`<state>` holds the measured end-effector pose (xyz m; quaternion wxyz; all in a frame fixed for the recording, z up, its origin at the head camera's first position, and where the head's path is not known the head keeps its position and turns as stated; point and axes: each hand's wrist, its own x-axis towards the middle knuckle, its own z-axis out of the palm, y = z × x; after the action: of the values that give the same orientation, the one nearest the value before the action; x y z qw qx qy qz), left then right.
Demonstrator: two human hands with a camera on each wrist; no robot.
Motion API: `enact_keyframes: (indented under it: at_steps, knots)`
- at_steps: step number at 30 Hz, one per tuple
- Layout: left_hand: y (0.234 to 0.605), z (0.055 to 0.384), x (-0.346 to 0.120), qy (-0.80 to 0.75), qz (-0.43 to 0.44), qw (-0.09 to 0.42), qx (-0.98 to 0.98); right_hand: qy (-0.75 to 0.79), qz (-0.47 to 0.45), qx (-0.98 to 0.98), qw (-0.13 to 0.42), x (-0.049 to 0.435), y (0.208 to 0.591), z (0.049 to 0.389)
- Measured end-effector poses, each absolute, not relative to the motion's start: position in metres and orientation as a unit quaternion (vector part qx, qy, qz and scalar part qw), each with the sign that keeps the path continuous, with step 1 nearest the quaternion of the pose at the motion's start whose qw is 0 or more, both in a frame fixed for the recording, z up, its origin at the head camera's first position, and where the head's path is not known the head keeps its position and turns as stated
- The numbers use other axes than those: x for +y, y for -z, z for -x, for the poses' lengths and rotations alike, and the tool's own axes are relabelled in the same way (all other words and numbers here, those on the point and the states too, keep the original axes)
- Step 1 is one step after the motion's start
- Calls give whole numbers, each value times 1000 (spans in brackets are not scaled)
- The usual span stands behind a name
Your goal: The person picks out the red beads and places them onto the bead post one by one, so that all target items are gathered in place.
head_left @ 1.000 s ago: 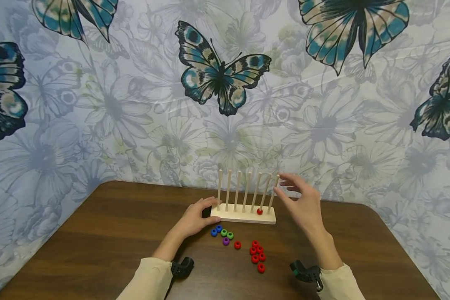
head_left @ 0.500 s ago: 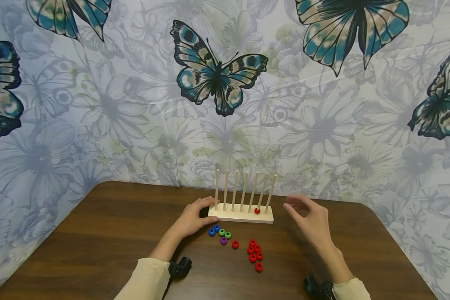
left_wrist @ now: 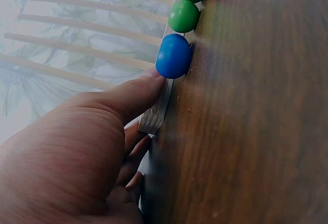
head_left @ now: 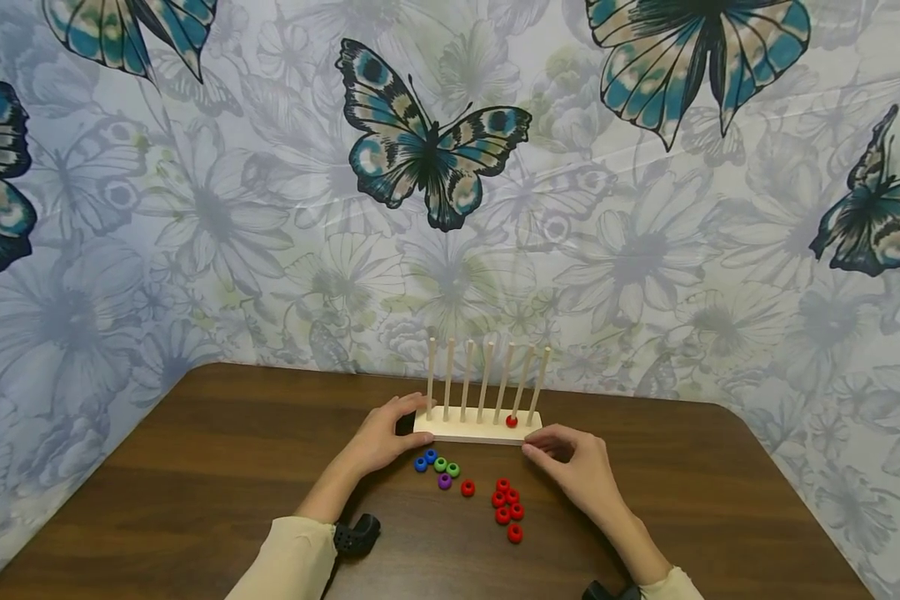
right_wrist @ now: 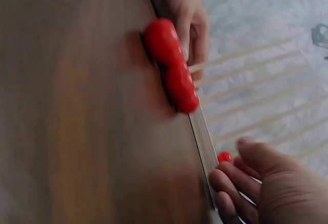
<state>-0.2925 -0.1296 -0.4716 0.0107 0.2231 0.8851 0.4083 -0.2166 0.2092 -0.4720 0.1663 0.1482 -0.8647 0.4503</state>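
A pale wooden peg stand (head_left: 472, 427) with several upright pegs sits on the table, one red bead (head_left: 512, 422) low on the second peg from the right. My left hand (head_left: 381, 435) grips its left end, thumb along the front edge and fingers behind; the left wrist view shows the thumb (left_wrist: 138, 93) beside a blue bead (left_wrist: 174, 57). At the front right corner is my right hand (head_left: 576, 465), fingers loosely bent with no bead visible between them. The right wrist view is blurred, so contact with the stand's base (right_wrist: 202, 142) is hard to tell.
In front of the stand lie blue beads (head_left: 421, 464), green beads (head_left: 440, 464), a purple bead (head_left: 445, 482) and a single red bead (head_left: 468, 489). Several more red beads (head_left: 502, 500) cluster to the right. Behind the brown table (head_left: 195, 500) hangs a butterfly-patterned cloth (head_left: 270, 250).
My right hand has come down from the top of the rightmost peg, swung out to the right, then moved in to the stand's front right corner. The left hand keeps its grip.
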Motion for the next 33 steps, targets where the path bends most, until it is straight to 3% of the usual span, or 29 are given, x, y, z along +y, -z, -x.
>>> enact_keyframes:
  at_steps: [10, 33]
  knots:
    - [473, 290, -130, -406, -227, 8, 885, -465, -220, -856, 53, 190, 478, 205]
    - [471, 289, -132, -401, -232, 2, 886, -432, -240, -869, 35, 187, 475, 206]
